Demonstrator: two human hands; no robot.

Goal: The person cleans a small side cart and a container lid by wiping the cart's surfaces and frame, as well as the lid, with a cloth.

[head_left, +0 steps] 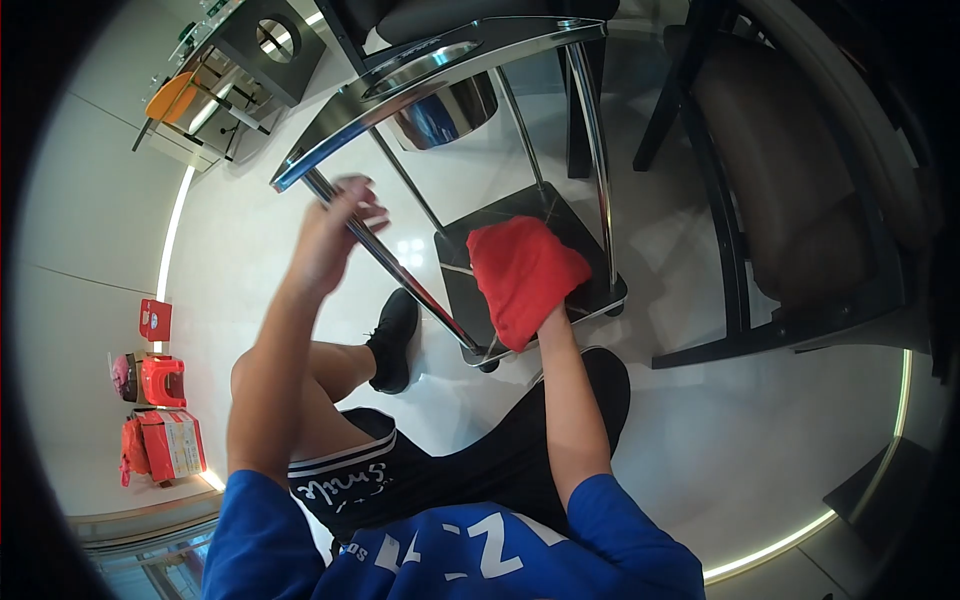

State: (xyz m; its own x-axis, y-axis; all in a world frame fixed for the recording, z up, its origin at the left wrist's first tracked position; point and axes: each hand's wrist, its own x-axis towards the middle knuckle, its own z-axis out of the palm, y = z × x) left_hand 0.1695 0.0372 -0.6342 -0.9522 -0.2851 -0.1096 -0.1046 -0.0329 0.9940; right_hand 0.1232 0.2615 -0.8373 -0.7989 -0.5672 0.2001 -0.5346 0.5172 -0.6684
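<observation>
A red cloth (525, 275) covers my right hand, whose fingers are hidden, over the black lower shelf (455, 290) of a small trolley with chrome legs. My left hand (343, 232) is beside the trolley's near left chrome leg (410, 285), close to the top corner. Its fingers are slightly blurred and partly curled; whether they touch the leg is unclear. The trolley's shiny top frame (440, 68) has a round opening, and a metal bowl (445, 115) hangs beneath it.
Dark chairs (790, 190) stand close on the right. My shoe (397, 340) is left of the trolley's base. Red boxes (172, 443) and a red stool (163, 382) line the left wall. An orange chair (172, 98) is at the upper left.
</observation>
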